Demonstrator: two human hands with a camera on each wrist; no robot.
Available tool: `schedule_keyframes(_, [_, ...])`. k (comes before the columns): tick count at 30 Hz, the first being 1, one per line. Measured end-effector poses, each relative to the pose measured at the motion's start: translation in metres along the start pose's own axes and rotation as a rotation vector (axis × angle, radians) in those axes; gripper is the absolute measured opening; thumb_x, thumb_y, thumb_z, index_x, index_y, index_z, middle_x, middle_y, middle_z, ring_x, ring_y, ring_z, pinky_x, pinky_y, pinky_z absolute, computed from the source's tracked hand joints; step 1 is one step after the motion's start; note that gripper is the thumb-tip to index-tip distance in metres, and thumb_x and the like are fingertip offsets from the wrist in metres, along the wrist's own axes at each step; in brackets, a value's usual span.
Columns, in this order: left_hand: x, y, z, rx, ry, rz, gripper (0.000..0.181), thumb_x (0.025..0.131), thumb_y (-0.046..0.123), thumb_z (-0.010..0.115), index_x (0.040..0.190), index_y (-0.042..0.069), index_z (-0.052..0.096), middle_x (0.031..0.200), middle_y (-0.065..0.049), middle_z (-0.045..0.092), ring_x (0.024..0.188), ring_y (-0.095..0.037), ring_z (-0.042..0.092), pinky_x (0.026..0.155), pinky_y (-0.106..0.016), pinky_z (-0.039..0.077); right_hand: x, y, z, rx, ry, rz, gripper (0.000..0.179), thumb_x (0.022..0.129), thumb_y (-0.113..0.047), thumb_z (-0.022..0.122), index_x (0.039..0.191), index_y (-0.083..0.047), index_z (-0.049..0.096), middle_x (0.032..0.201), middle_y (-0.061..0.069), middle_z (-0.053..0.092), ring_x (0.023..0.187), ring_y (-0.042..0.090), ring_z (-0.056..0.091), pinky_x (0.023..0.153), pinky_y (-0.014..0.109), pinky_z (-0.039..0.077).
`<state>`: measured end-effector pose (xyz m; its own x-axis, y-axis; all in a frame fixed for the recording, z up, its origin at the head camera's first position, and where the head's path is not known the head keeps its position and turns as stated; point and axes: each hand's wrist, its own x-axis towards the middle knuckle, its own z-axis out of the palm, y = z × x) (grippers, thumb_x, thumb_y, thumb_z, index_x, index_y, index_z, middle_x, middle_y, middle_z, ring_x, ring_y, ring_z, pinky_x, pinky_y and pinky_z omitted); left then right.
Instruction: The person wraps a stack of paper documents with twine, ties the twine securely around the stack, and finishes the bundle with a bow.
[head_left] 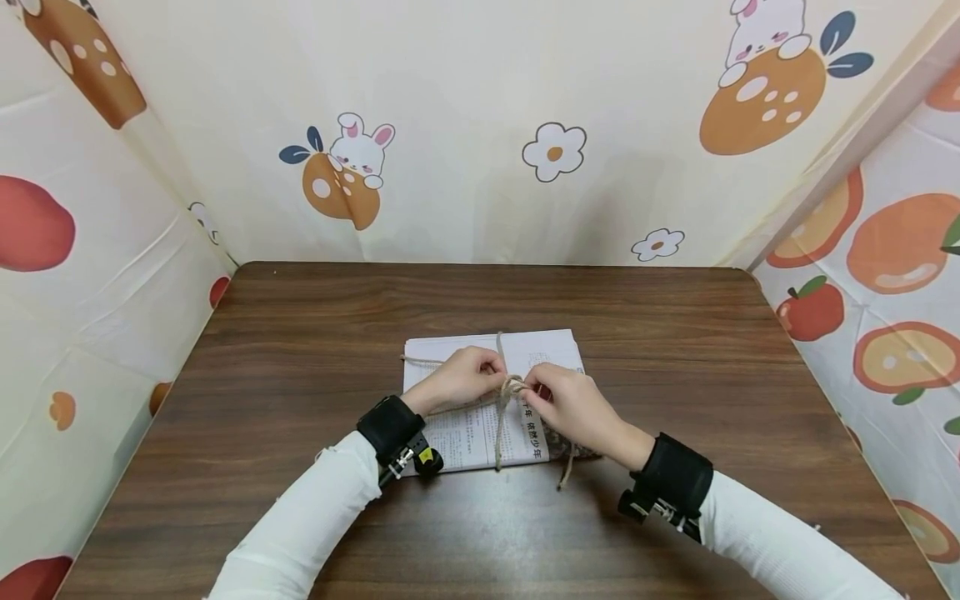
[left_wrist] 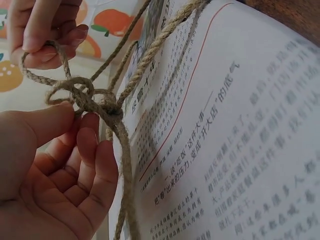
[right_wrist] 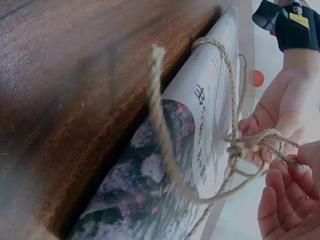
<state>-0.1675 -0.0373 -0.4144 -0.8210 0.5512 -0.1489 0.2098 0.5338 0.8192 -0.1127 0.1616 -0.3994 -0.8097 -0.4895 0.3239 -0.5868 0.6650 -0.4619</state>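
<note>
A folded stack of newspaper [head_left: 457, 446] lies on the table, with twine [left_wrist: 165, 35] wrapped around it both ways and crossing near the middle. Over the crossing sits a looped knot in the twine [right_wrist: 235, 150]. My left hand [head_left: 470, 375] pinches a loop right beside the knot between thumb and fingertips, as the left wrist view shows. On the other side, my right hand [head_left: 566, 400] pinches another loop between thumb and index finger. One loose twine end [head_left: 564, 479] hangs past the newspaper's near right edge. A flower photo [right_wrist: 155, 170] covers part of the paper.
The brown wooden table [head_left: 300, 317] extends around the newspaper on all sides. Behind it stands a cream curtain [head_left: 450, 83] printed with rabbits and flowers, and fruit-patterned cloth [head_left: 885, 317] hangs at the right. Black camera straps [head_left: 678, 475] circle both wrists.
</note>
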Motion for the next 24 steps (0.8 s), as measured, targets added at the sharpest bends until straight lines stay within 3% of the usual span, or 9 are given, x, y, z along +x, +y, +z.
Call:
schedule_keyframes(7, [-0.006,-0.004,-0.005,-0.042,0.03,-0.047,0.008,0.089,0.017,0.06,0.084,0.011,0.062,0.073,-0.004,0.063,0.057,-0.012,0.054,0.05,-0.024,0.044,-0.001,0.008,-0.003,0.049,-0.007,0.105,0.009,0.086,-0.014,0.062,0.079,-0.017,0.06,0.066,-0.01,0.052,0.054,0.001,0.043,0.05,0.019,0.037])
schedule_keyframes(18, [-0.02,-0.004,-0.01,-0.02,0.159,-0.034,0.012,0.086,0.013,0.062,0.094,0.007,0.069,0.075,0.003,0.064,0.065,-0.009,0.059,0.062,-0.024,0.046,0.0,0.023,-0.006,0.066,-0.059,0.227,0.012,0.09,-0.017,0.057,0.079,-0.019,0.061,0.067,-0.01,0.054,0.054,0.003,0.045,0.054,0.023,0.037])
schedule_keyframes(24, [-0.029,-0.009,-0.014,0.011,0.223,-0.037,0.01,0.085,0.013,0.062,0.09,0.009,0.07,0.073,0.004,0.064,0.063,-0.007,0.057,0.061,-0.024,0.045,-0.002,0.033,-0.007,0.083,-0.105,0.291,0.014,0.092,-0.021,0.055,0.081,-0.015,0.061,0.059,-0.007,0.047,0.048,0.007,0.038,0.051,0.024,0.032])
